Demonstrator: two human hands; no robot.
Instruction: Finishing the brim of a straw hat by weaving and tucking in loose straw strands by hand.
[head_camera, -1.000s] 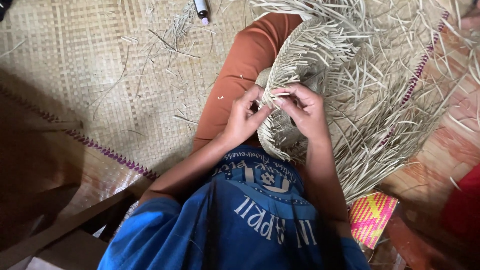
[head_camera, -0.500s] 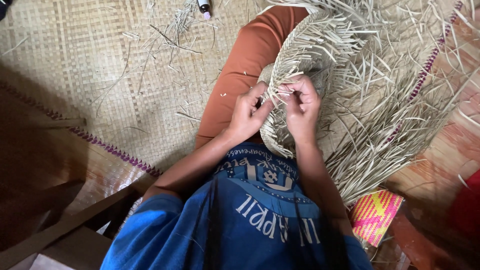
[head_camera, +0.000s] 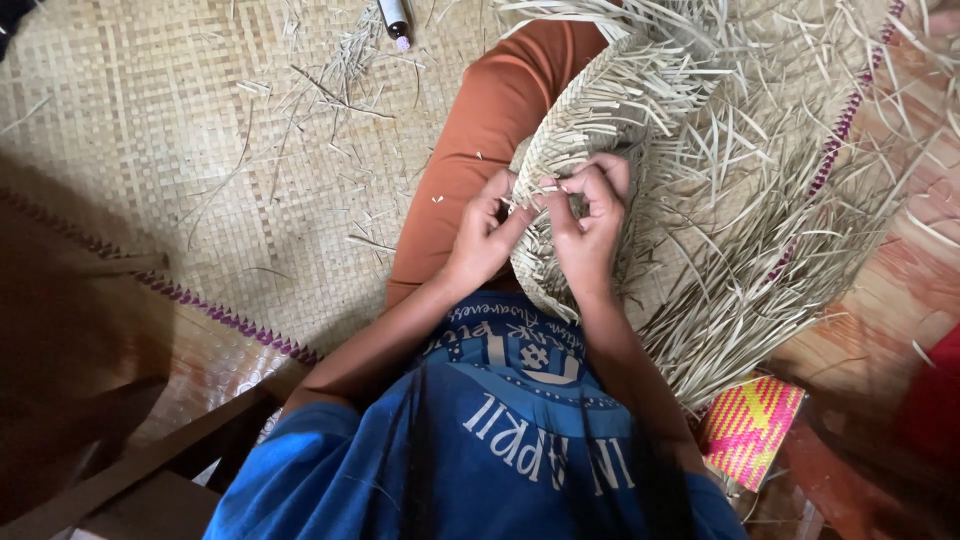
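Both hands meet at the near edge of the half-woven straw piece (head_camera: 600, 130), which lies across the person's lap and the orange-clad leg (head_camera: 480, 150). The left hand (head_camera: 485, 235) pinches a thin strand between thumb and forefinger, its fingers closed narrow on it. The right hand (head_camera: 590, 225) is curled tight just beside it, fingertips folded down onto the woven edge and holding strands there; exactly which strand each finger has cannot be told.

Compared with a second ago, the hands have drawn closer together and the right hand's fingers, then stretched along a strand, are now bent over it. The woven piece has kept its place on the lap. Judging from that, a strand is being tucked or folded into the braided rim at the grip, one more stitch of the edge, with many left.

Beyond the grip and to its right, loose strand ends (head_camera: 760, 200) fan out unwoven. Left of the grip, the floor mat (head_camera: 150, 150) carries scattered straw clippings (head_camera: 330, 70), and a small bottle (head_camera: 396, 18) lies at the far edge. Nearer the person, right of the grip, sits a pink-and-yellow woven pouch (head_camera: 750, 428).
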